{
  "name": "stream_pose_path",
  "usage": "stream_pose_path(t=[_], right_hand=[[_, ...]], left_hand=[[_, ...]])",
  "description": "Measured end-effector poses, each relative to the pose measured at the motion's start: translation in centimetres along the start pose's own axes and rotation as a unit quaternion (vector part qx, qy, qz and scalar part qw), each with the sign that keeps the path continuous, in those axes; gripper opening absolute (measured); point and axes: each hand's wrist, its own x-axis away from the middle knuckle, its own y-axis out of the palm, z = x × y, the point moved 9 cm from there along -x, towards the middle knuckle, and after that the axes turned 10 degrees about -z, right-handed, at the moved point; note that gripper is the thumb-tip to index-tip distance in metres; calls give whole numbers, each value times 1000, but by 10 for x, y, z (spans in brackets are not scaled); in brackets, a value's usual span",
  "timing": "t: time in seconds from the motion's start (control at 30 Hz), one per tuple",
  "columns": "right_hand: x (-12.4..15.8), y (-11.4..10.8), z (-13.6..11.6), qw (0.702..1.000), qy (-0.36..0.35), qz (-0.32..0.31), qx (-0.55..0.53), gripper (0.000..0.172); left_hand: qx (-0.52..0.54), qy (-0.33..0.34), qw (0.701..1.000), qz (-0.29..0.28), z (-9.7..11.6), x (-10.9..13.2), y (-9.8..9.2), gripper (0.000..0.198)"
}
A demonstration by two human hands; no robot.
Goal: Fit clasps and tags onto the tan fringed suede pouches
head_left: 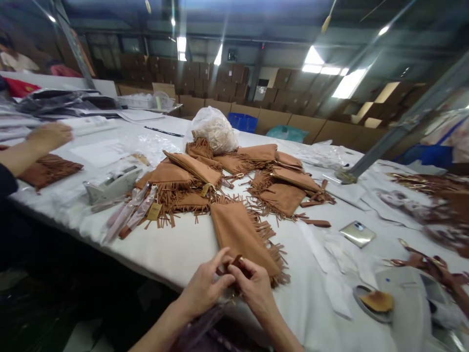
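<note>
At the table's front edge, my left hand (pixel 207 283) and my right hand (pixel 255 284) meet with fingertips pinched together. Between them is a small brown leather strap (pixel 237 260); metal glints just below it, mostly hidden by my fingers. A tan fringed leather pouch (pixel 240 230) lies flat right behind my hands, its fringe toward the right. Below my wrists hangs something dark in thin plastic (pixel 203 326), which I cannot make out fully. More fringed pouches (pixel 198 168) are heaped further back, one with a gold hang tag (pixel 154 211).
Left of the heap stand a tape dispenser (pixel 114 186) and plastic-wrapped straps (pixel 137 210). A clear bag (pixel 213 128) sits behind. At right are a phone (pixel 358 233), a tape roll (pixel 373 303), straps (pixel 436 266) and a metal post (pixel 399 124). Another person's hand (pixel 51 136) works at far left.
</note>
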Motion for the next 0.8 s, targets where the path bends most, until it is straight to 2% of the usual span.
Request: stream_pose_path(t=[0.07, 0.13, 0.27, 0.37, 0.53, 0.6, 0.63, 0.7, 0.73, 0.8], right_hand=[[8, -16, 0, 999, -8, 42, -10, 29], [16, -29, 3, 997, -8, 80, -16, 29], [30, -45, 25, 987, 8, 133, -91, 28], [38, -49, 44, 977, 28, 166, -131, 30], [44, -48, 53, 981, 31, 168, -90, 25], [51, -57, 54, 985, 39, 158, -64, 26], [57, -69, 55, 985, 43, 162, -39, 28], [78, -113, 57, 973, 61, 220, 38, 34], [93, -142, 58, 957, 77, 266, 85, 36], [128, -203, 60, 898, 136, 371, 193, 37]], left_hand=[[23, 40, 995, -90, 15, -18, 24, 46], [29, 54, 991, -120, 17, -27, 41, 42], [45, 50, 993, -96, -7, -28, 62, 38], [61, 28, 993, -102, -25, -26, 75, 35], [18, 4, 995, -98, -37, -26, 85, 28], [7, -3, 997, -82, -45, -26, 85, 26], [4, -14, 997, -69, -52, -26, 84, 26], [3, -45, 998, -47, -67, -24, 81, 28], [7, -63, 997, -42, -75, -23, 80, 30], [22, -92, 995, -41, -86, -23, 80, 34]])
